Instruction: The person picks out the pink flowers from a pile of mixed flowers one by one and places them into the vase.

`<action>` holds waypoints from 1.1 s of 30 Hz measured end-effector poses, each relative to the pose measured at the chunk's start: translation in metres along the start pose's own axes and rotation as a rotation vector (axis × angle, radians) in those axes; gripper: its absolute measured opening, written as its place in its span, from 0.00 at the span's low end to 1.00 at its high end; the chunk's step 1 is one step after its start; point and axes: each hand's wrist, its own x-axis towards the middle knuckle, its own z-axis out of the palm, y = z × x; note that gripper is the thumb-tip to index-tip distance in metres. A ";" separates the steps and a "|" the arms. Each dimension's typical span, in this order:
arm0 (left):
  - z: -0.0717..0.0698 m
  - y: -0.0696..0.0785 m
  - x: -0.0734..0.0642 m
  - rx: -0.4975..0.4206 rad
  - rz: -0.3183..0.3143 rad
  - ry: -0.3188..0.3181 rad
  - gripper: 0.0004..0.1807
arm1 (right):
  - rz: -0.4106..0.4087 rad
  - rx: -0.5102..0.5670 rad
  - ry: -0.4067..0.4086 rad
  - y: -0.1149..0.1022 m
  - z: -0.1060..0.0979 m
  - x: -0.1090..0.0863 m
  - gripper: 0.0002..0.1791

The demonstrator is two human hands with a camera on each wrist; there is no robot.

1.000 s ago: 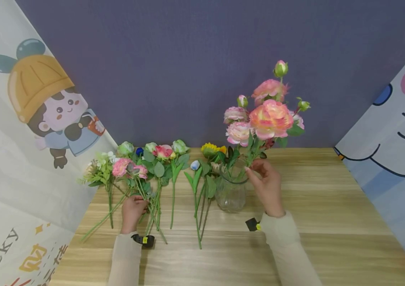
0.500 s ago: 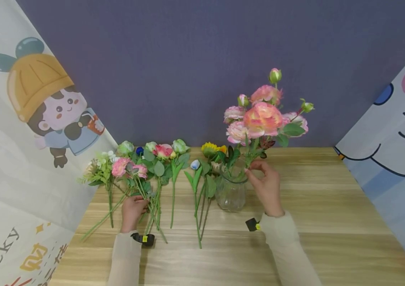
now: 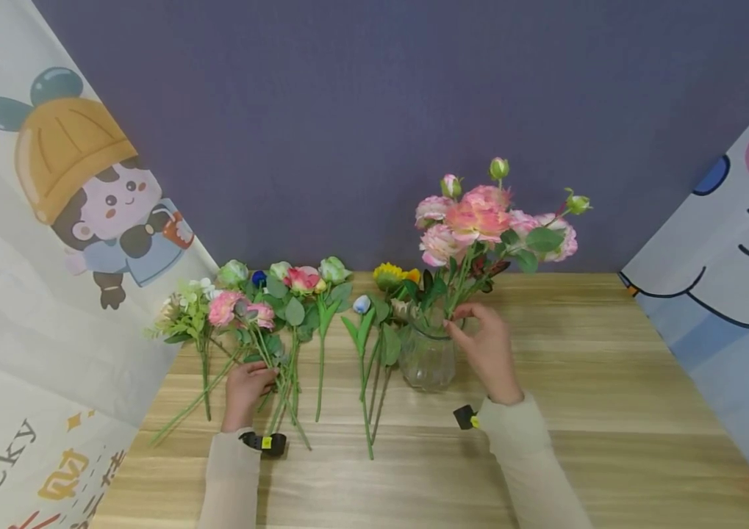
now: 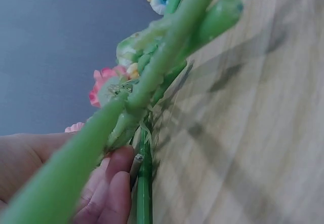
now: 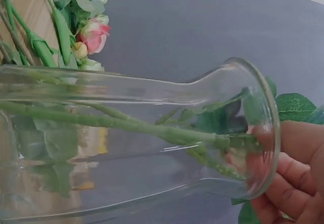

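Note:
A spray of pink artificial peonies (image 3: 478, 218) stands in the clear glass vase (image 3: 428, 365), leaning to the right. My right hand (image 3: 485, 353) pinches its green stem at the vase mouth, and the right wrist view has the stem (image 5: 167, 132) running down inside the glass. Lower left, my left hand (image 3: 247, 395) grips green stems below a pair of pink flowers (image 3: 223, 308) lying on the table. Close up in the left wrist view, thumb and fingers (image 4: 114, 183) curl at a branching stem (image 4: 157, 77); one stem crosses in front and partly hides them.
Several more artificial flowers lie along the back of the wooden table (image 3: 612, 411): a white-green bunch (image 3: 192, 305), a red rose (image 3: 301, 279), a pale blue tulip (image 3: 361, 305) and a yellow sunflower (image 3: 387, 276) close left of the vase. A dark wall (image 3: 348, 132) rises behind.
The peony spray has sunk lower and its heads have spread to the right. My right hand has shifted slightly left toward the vase mouth. The left hand has barely moved.

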 end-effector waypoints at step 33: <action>0.005 0.002 -0.002 -0.096 -0.027 0.040 0.21 | 0.092 0.316 0.185 0.006 -0.006 -0.018 0.12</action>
